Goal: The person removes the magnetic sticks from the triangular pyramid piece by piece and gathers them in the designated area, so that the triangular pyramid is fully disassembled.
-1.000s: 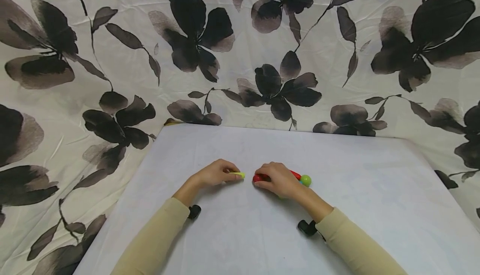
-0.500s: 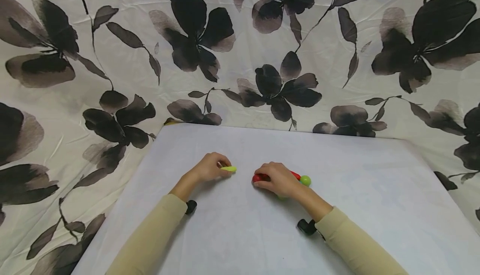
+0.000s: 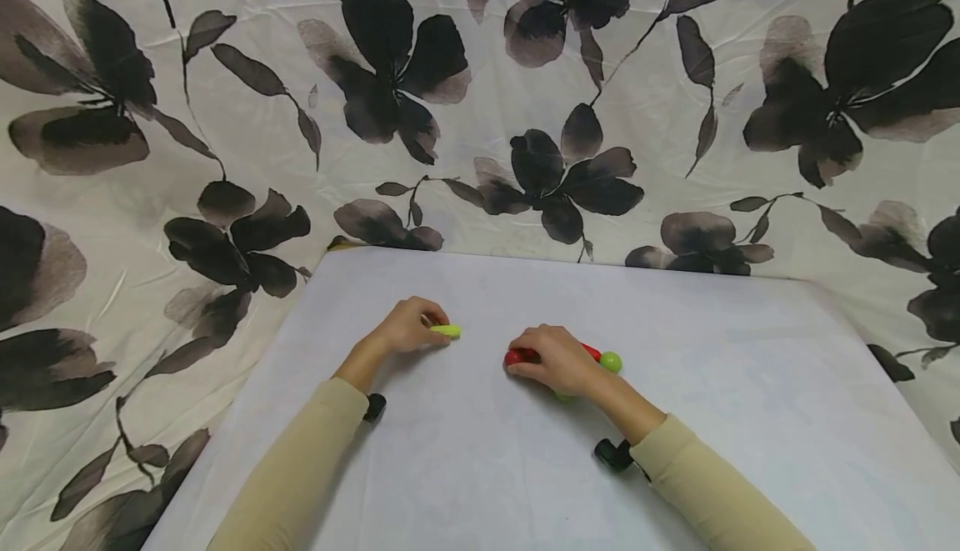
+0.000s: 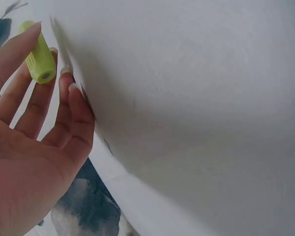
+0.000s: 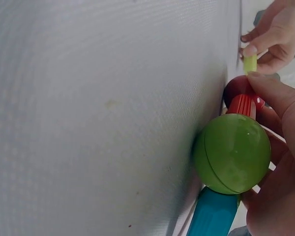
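In the head view my left hand (image 3: 408, 325) pinches a yellow-green plastic rod (image 3: 447, 331) between thumb and fingers, raised a little off the table. One end of the rod (image 4: 38, 56), with a grey dot, faces the left wrist camera. To the right, my right hand (image 3: 558, 359) grips a red ball (image 3: 517, 357) of a ball-and-rod toy. In the right wrist view a ribbed red rod (image 5: 242, 104) lies between that ball and a green ball (image 5: 232, 155), with a blue rod (image 5: 214, 214) beyond it. My palm hides part of the toy.
Both hands work over a white-covered table (image 3: 480, 468). Another green ball (image 3: 611, 362) and a red rod (image 3: 591, 352) show beyond the right hand. A flowered cloth (image 3: 465, 117) hangs behind the table. A black wrist camera (image 3: 615, 455) sits under the right wrist.
My left hand has drawn away to the left and toward the table's far side, carrying the yellow-green rod. The right hand stays on the red ball with hardly any motion.
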A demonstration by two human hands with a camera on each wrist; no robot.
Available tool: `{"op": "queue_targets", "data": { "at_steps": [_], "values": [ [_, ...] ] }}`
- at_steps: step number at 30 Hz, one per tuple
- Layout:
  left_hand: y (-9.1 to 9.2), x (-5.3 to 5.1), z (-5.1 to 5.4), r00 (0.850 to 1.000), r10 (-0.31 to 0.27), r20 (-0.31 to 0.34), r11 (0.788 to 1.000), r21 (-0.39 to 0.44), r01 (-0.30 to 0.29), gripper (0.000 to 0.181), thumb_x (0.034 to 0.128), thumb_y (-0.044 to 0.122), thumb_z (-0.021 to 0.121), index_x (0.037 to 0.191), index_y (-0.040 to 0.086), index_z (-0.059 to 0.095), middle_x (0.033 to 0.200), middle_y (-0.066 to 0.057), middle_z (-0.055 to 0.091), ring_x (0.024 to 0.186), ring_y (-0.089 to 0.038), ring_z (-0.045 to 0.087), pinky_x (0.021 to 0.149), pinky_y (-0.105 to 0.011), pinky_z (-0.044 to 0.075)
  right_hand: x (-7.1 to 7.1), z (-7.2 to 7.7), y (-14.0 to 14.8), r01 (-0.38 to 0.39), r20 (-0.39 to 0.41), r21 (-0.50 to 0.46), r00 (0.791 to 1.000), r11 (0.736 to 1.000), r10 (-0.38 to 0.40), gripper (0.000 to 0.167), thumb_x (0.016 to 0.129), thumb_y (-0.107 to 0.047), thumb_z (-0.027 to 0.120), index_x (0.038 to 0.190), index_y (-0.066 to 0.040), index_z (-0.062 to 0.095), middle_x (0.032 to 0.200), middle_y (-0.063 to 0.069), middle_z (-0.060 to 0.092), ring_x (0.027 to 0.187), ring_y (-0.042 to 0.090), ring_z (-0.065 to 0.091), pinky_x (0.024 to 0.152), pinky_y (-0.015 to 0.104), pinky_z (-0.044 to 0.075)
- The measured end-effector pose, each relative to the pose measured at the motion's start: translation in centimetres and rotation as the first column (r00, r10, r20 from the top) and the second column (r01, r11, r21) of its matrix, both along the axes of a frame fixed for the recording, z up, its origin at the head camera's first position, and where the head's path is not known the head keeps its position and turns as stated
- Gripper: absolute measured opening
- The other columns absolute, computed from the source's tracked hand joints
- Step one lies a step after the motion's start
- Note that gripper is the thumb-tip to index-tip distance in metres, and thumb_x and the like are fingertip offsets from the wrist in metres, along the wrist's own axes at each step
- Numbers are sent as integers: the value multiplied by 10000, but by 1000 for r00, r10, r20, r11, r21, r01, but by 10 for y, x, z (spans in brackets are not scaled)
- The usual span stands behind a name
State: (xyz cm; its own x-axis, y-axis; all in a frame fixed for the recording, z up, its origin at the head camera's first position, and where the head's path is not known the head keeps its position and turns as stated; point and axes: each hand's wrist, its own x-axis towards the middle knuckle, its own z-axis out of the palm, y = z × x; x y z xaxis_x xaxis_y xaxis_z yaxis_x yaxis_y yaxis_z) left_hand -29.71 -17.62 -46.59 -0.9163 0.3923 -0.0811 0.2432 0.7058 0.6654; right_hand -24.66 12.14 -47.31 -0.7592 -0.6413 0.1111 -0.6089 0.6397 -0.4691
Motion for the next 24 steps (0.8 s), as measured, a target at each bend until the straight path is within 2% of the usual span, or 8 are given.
{"op": "queue_targets", "data": {
  "at_steps": [10,17,24],
  "values": [
    [2,-2,-1,999,20,42,1000,-17,-19,204,854,53,814,1047,31,752,1012,-70,700,915,-223,594,828,-361,490,0,0,-1,2,15,1,1000,1000,-2,297,948,-273,750,1181,-88,743,1038,-3,715,923,168,596,920,436,474],
    [2,-1,1,1000,-7,24,999,-45,8,232,868,32,782,1097,20,745,1024,-86,699,910,-225,592,839,-366,480,1,1,-1,13,20,4,1000,1000,-13,301,944,-273,755,1182,-88,745,1040,-2,715,926,168,597,920,432,474],
    [1,-4,-3,1000,-13,26,999,-50,15,241,873,45,777,1111,32,743,1034,-82,696,935,-232,588,863,-383,473,1,3,-1,15,21,5,1000,1000,-15,316,942,-275,757,1188,-78,743,1055,7,720,940,174,603,935,440,474]
  ]
}}
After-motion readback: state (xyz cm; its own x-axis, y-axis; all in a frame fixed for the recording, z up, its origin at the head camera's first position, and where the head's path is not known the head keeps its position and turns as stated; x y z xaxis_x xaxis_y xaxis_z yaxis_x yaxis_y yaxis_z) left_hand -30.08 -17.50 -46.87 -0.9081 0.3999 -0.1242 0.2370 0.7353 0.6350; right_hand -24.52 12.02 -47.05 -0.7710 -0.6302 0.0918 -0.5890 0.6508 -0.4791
